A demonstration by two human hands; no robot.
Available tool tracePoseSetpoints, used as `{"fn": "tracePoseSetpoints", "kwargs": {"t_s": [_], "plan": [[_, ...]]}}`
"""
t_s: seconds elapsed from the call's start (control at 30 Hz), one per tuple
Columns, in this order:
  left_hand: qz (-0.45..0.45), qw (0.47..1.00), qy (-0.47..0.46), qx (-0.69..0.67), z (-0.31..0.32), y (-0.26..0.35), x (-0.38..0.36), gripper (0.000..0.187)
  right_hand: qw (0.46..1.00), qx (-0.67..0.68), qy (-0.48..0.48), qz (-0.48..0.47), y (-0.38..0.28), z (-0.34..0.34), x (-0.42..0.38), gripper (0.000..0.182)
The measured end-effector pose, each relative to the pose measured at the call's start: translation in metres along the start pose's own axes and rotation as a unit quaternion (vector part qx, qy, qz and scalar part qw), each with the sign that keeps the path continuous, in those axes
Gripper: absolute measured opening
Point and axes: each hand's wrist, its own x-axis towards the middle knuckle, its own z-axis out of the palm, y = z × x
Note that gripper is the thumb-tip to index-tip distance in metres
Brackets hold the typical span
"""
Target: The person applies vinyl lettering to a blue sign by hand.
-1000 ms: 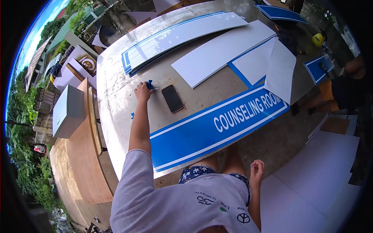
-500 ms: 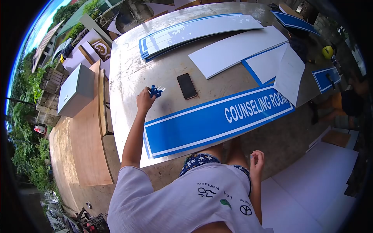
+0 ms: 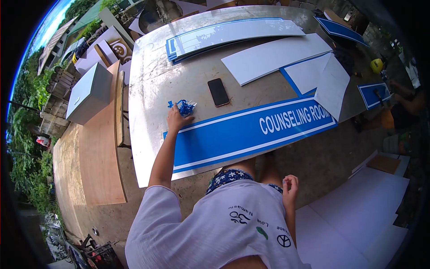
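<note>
My left hand (image 3: pixel 178 118) rests low at the left end of a blue sign (image 3: pixel 215 142), thumb stretched to the side. Its fingers reach to a crumpled bunch of blue and white scraps (image 3: pixel 185 107) on the table and touch it; they do not look closed around it. White letters on the sign read "COUNSELING ROOM", their end partly covered by a white sheet (image 3: pixel 333 85). A dark phone (image 3: pixel 218 93) lies to the right of the scraps. My right hand (image 3: pixel 290 184) hangs beside my thigh, fingers loosely curled, nothing visible in them.
Long white and blue panels (image 3: pixel 237 36) lie stacked along the far side of the metal-looking table (image 3: pixel 148 89). A grey box (image 3: pixel 89 93) stands on a plywood sheet (image 3: pixel 101 170) at left. At right, another person (image 3: pixel 407 107) is near a small blue sign (image 3: pixel 375 95). White boards (image 3: pixel 354 215) lie lower right.
My left hand has come down and nearer, from holding the scraps up to resting by them; its thumb has spread. The bunch looks looser. My right hand stays by my thigh.
</note>
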Motion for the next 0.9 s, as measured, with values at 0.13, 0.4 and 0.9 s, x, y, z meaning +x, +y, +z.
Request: {"fn": "tracePoseSetpoints", "kwargs": {"t_s": [0.13, 0.4, 0.9], "plan": [[-0.008, 1.000, -0.021, 0.002, -0.002, 0.002, -0.003, 0.127, 1.000, -0.001, 0.005, 0.008, 0.003, 0.000, -0.007, 0.005], [0.034, 0.987, 0.139, -0.068, 0.011, 0.001, -0.020, 0.099, 1.000, -0.013, 0.001, -0.002, 0.001, 0.001, -0.009, 0.006], [0.072, 0.970, 0.207, -0.102, 0.009, 0.003, -0.014, 0.033, 1.000, -0.015, -0.010, 0.001, 0.003, 0.001, -0.012, 0.005]]}}
